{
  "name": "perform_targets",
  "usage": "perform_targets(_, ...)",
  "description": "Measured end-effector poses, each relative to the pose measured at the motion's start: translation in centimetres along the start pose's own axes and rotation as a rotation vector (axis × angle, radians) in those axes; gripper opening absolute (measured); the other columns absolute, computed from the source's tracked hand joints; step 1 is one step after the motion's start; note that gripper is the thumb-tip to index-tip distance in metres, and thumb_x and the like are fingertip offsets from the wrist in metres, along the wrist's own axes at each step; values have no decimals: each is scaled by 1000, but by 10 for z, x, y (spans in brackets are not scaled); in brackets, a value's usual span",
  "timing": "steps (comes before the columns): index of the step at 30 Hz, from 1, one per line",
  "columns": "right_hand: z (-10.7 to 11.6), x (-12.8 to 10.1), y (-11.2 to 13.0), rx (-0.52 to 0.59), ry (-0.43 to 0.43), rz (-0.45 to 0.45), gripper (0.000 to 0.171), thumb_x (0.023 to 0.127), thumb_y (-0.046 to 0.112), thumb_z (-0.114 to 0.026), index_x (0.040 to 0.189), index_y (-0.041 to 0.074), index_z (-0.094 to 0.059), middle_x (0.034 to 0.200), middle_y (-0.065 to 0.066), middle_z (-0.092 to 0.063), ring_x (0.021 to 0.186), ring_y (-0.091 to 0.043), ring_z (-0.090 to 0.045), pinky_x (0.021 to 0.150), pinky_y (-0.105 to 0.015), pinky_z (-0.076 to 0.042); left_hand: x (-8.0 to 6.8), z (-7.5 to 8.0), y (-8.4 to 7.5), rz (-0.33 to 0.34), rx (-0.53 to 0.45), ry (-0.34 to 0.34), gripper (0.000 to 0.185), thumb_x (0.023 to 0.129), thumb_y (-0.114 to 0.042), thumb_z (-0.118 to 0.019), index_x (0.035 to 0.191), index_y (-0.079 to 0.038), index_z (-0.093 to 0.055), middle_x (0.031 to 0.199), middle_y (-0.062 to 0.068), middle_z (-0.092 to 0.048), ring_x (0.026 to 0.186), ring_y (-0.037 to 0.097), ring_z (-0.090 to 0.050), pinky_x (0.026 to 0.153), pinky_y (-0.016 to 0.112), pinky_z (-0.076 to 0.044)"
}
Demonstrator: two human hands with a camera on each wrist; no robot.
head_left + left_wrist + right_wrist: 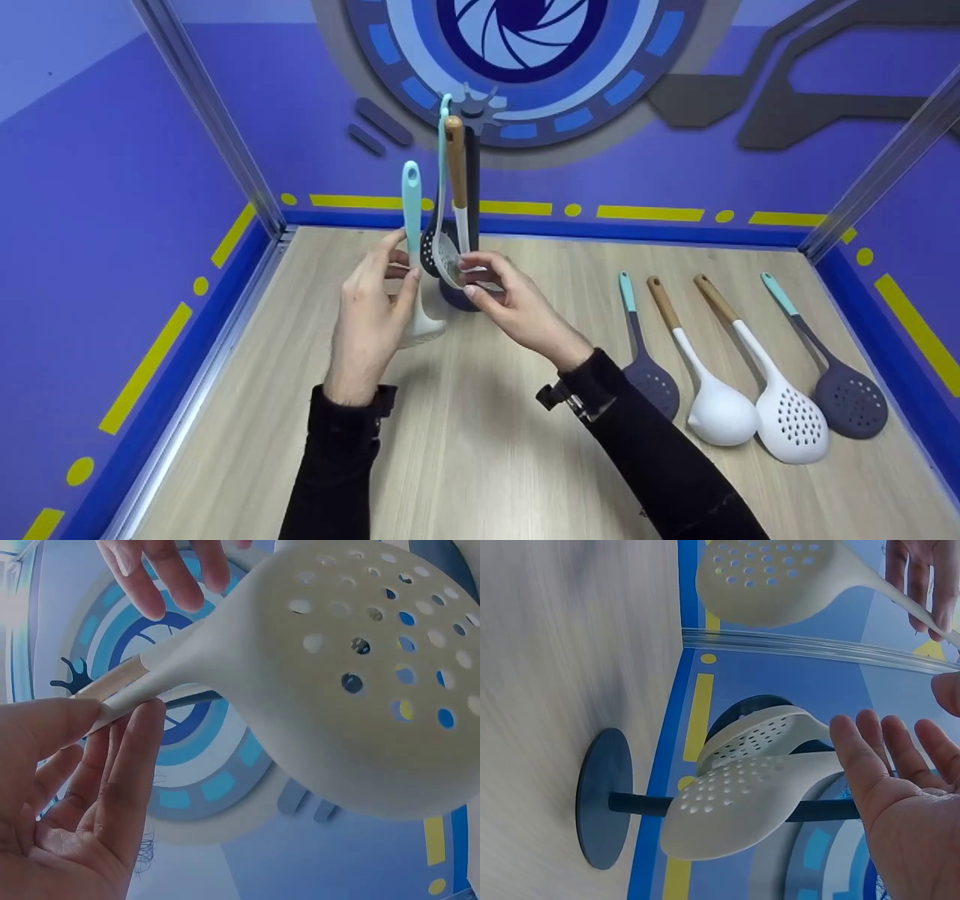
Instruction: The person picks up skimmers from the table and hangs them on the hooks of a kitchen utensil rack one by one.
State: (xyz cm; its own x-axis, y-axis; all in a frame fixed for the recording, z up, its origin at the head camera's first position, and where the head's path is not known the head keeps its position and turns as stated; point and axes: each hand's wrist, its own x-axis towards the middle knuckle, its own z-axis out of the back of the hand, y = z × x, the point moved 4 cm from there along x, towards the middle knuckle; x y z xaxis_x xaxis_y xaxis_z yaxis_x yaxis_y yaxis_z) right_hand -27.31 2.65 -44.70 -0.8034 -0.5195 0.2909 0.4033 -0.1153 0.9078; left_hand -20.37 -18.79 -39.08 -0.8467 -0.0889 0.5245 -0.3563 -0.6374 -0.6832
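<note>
My left hand [371, 307] pinches the neck of a white skimmer with a mint handle [412, 199], upright with its perforated head [360, 682] down, left of a dark utensil stand [472, 180]. From the stand's hooks hang a mint-handled white skimmer [761, 739], a wooden-handled white skimmer [731, 806] and a dark perforated utensil [430, 247] partly hidden behind them. My right hand [514, 300] is beside the hanging skimmers, its fingers loosely extended, with the fingertips right at the wooden-handled skimmer's neck.
On the wooden table [480, 450] at right lie a dark perforated turner [651, 386] partly behind my sleeve, a white ladle [721, 412], a white skimmer [793, 420] and a dark skimmer [851, 397]. Printed panels enclose the table at the back and sides.
</note>
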Motion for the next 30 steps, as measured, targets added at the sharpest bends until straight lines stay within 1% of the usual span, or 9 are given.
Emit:
perform_targets(5,-4,-2,0,7,14,5,51,120,15,-68,167,3,-55,166,-21,-62,156,-38,-67,128,-50,-60,-1,-6,-4,6,-16,21,56,113,-6,-76,168,-9,-61,131,16,-80,118,31,-84,89,43,-75)
perform_targets(8,-7,-2,0,7,23,12,52,119,14,-69,167,2,-54,166,-21,-61,156,-40,-66,130,-53,-59,-2,-10,-6,12,-24,34,57,114,-7,-76,168,-10,-61,132,16,-80,119,30,-84,89,41,-75)
perform_targets(13,-10,-4,1,0,45,28,54,118,11,-70,168,1,-52,167,-23,-59,154,-41,-67,129,-50,-60,-3,-16,-8,-1,-37,43,56,114,-6,-76,168,-9,-60,131,16,-79,118,29,-84,87,39,-75)
perform_targets(16,-13,-4,1,-7,57,35,54,117,9,-71,167,3,-53,167,-25,-58,151,-40,-69,127,-50,-61,-3,-18,-10,-14,-49,42,55,114,-6,-76,167,-9,-60,130,16,-80,117,29,-84,86,39,-75)
perform_targets(18,-14,-4,1,-7,60,38,53,116,9,-72,166,4,-54,165,-25,-59,148,-39,-71,127,-54,-61,-4,-19,-10,-16,-55,42,54,114,-8,-76,166,-9,-61,130,15,-80,117,28,-84,86,38,-75)
perform_targets(20,-16,-4,1,-9,59,37,53,115,9,-73,164,4,-55,163,-23,-61,144,-37,-73,126,-57,-61,-4,-20,-11,-16,-64,41,55,114,-9,-77,166,-9,-61,129,14,-80,117,28,-84,86,38,-75)
perform_targets(22,-17,-4,1,-16,55,35,50,115,10,-75,161,5,-57,160,-21,-63,140,-36,-75,123,-58,-63,-4,-21,-10,-15,-75,41,55,114,-9,-77,166,-8,-61,129,13,-80,118,28,-84,87,38,-75)
perform_targets(27,-18,-5,1,-54,53,18,43,113,12,-79,152,7,-61,153,-18,-68,130,-31,-78,114,-46,-67,-4,-24,-10,-20,-103,40,55,114,-8,-77,166,-7,-59,129,14,-80,119,28,-84,89,39,-75)
perform_targets(30,-18,-5,2,-78,52,2,41,113,14,-80,149,8,-63,148,-16,-71,125,-29,-79,106,-39,-67,-3,-25,-10,-29,-108,39,54,114,-9,-77,165,-7,-60,129,15,-80,119,29,-85,90,39,-75)
